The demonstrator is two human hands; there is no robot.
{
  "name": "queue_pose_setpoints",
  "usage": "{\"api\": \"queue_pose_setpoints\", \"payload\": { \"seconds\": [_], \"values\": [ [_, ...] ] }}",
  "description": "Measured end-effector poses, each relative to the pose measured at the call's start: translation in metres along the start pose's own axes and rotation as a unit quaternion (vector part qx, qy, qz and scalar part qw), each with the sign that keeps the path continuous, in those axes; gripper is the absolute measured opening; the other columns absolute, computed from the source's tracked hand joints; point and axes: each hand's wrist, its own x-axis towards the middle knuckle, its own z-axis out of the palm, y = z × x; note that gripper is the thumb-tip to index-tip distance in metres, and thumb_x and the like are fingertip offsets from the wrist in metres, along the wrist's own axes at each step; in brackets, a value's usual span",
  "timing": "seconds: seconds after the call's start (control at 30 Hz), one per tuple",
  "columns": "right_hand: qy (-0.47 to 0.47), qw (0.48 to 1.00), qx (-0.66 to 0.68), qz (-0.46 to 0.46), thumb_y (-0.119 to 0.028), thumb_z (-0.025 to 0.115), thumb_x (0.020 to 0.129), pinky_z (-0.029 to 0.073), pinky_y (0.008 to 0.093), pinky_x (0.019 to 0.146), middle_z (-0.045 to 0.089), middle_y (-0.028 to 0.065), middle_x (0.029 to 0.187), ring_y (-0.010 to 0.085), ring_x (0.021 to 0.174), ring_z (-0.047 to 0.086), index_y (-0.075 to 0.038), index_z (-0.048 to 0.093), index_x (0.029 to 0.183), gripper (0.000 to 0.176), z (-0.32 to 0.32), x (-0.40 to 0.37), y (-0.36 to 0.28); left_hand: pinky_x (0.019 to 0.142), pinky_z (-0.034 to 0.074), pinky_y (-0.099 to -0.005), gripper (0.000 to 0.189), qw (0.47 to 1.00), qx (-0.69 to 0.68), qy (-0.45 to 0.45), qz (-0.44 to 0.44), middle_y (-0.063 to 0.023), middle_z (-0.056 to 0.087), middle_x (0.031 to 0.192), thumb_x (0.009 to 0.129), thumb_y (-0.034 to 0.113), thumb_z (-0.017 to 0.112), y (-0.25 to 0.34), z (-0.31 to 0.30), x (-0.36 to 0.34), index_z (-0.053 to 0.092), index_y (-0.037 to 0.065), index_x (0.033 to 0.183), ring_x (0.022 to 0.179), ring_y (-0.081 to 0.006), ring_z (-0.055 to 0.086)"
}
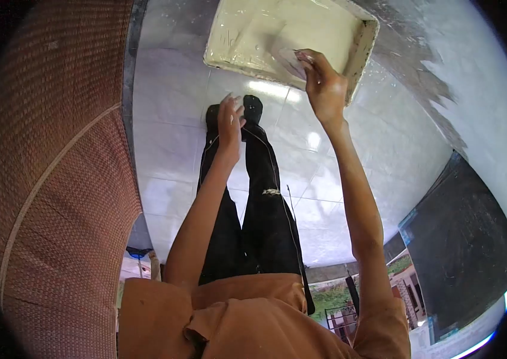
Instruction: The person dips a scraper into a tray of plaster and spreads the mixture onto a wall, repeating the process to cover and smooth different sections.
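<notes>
My right hand [328, 90] reaches over the near edge of a large rectangular tray [253, 72] with cream-coloured liquid in it. Its fingers are closed on a pale, rounded piece [289, 58], blurred and partly hidden, so its exact kind does not show. The piece is at the liquid, close to the tray's near wall. My left hand [229, 122] hangs in front of my shins, apart from the tray. Its fingers are stretched out with whitish smears on them, and no object shows in it.
Shiny pale floor tiles [170, 143] lie under my legs and the tray. A woven brown mat surface [56, 179] runs along the left. On the right are a patchy grey-and-white wall [475, 78] and a dark panel [463, 239] with blue tape at its edges.
</notes>
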Motion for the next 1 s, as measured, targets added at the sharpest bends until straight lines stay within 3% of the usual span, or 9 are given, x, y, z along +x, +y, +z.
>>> {"api": "queue_pose_setpoints", "payload": {
  "seconds": [0.07,0.13,0.2,0.3,0.43,0.7,0.83,0.9,1.0],
  "values": [
    [-0.029,0.999,-0.029,-0.003,0.004,0.06,0.087,0.055,0.0278,0.077,0.071,0.012,0.098,0.0207,0.09,0.07,-0.002,0.062,0.107,0.021,0.007,0.003,0.006,0.102,0.033,-0.039,0.059,0.992,-0.113,-0.011,-0.059,-0.0124,0.041,0.141,0.096,0.044,0.042,-0.007,0.01,0.009,0.029,0.01,0.142,0.126,-0.0251,0.044],
    [-0.005,0.999,-0.024,-0.048,-0.004,0.062,0.084,0.053,0.0364,0.06,0.07,0.0115,0.086,0.0308,0.073,0.068,-0.013,0.064,0.103,0.021,0.013,0.007,0.013,0.105,0.03,-0.0396,0.063,0.982,-0.173,-0.013,-0.071,-0.0134,0.041,0.14,0.094,0.046,0.046,-0.008,0.02,0.016,0.028,0.009,0.142,0.129,-0.0278,0.041],
    [-0.02,0.998,-0.038,-0.041,-0.004,0.061,0.085,0.053,0.0369,0.06,0.07,0.0118,0.086,0.031,0.073,0.068,-0.013,0.064,0.103,0.021,0.012,0.007,0.013,0.105,0.031,-0.0404,0.061,0.957,-0.274,-0.012,-0.096,-0.0137,0.04,0.139,0.094,0.042,0.046,-0.005,0.027,0.021,0.026,0.008,0.141,0.131,-0.0286,0.04],
    [-0.041,0.997,-0.062,-0.034,-0.005,0.061,0.085,0.053,0.0377,0.061,0.07,0.0122,0.086,0.0312,0.074,0.068,-0.013,0.063,0.104,0.02,0.011,0.006,0.017,0.103,0.032,-0.0406,0.061,0.945,-0.314,-0.001,-0.095,-0.0134,0.04,0.138,0.094,0.04,0.048,-0.001,0.028,0.024,0.024,0.008,0.141,0.129,-0.0286,0.041],
    [-0.058,0.995,-0.084,-0.025,-0.004,0.061,0.086,0.054,0.0342,0.064,0.071,0.0077,0.091,0.0273,0.076,0.069,-0.012,0.064,0.105,0.021,0.009,0.004,0.025,0.101,0.038,-0.0448,0.065,0.94,-0.33,0.009,-0.09,-0.0158,0.044,0.132,0.094,0.038,0.048,0.001,0.029,0.028,0.02,0.009,0.145,0.124,-0.0338,0.047],
    [-0.106,0.988,-0.111,-0.028,-0.005,0.062,0.085,0.054,0.035,0.065,0.07,0.0077,0.091,0.0271,0.077,0.069,-0.013,0.066,0.104,0.021,0.001,0.005,0.024,0.096,0.042,-0.0465,0.074,0.926,-0.368,-0.007,-0.085,-0.0167,0.036,0.138,0.095,0.033,0.049,0.001,0.04,0.028,0.003,0.01,0.149,0.125,-0.0377,0.047],
    [-0.113,0.986,-0.111,-0.054,-0.006,0.065,0.079,0.054,0.038,0.061,0.07,0.0095,0.085,0.03,0.073,0.068,-0.015,0.066,0.102,0.025,0.001,0.007,0.025,0.096,0.042,-0.0465,0.074,0.928,-0.367,-0.019,-0.069,-0.0169,0.034,0.139,0.095,0.034,0.049,0.002,0.047,0.024,0.002,0.01,0.148,0.125,-0.0387,0.046],
    [-0.114,0.987,-0.094,-0.064,-0.006,0.065,0.079,0.054,0.0381,0.061,0.07,0.009,0.085,0.0298,0.073,0.068,-0.015,0.066,0.102,0.025,-0.001,0.009,0.027,0.101,0.035,-0.0444,0.068,0.928,-0.362,-0.011,-0.082,-0.0116,0.032,0.141,0.096,0.04,0.047,0.003,0.051,0.023,0.012,0.007,0.145,0.13,-0.0339,0.043],
    [-0.14,0.985,-0.082,-0.062,-0.005,0.065,0.081,0.054,0.036,0.063,0.07,0.0074,0.088,0.0282,0.076,0.068,-0.014,0.067,0.102,0.024,-0.005,0.011,0.026,0.099,0.036,-0.0447,0.068,0.926,-0.37,0.0,-0.07,-0.0111,0.032,0.14,0.094,0.038,0.051,0.001,0.053,0.025,0.015,0.009,0.143,0.127,-0.0352,0.046]
  ]
}}
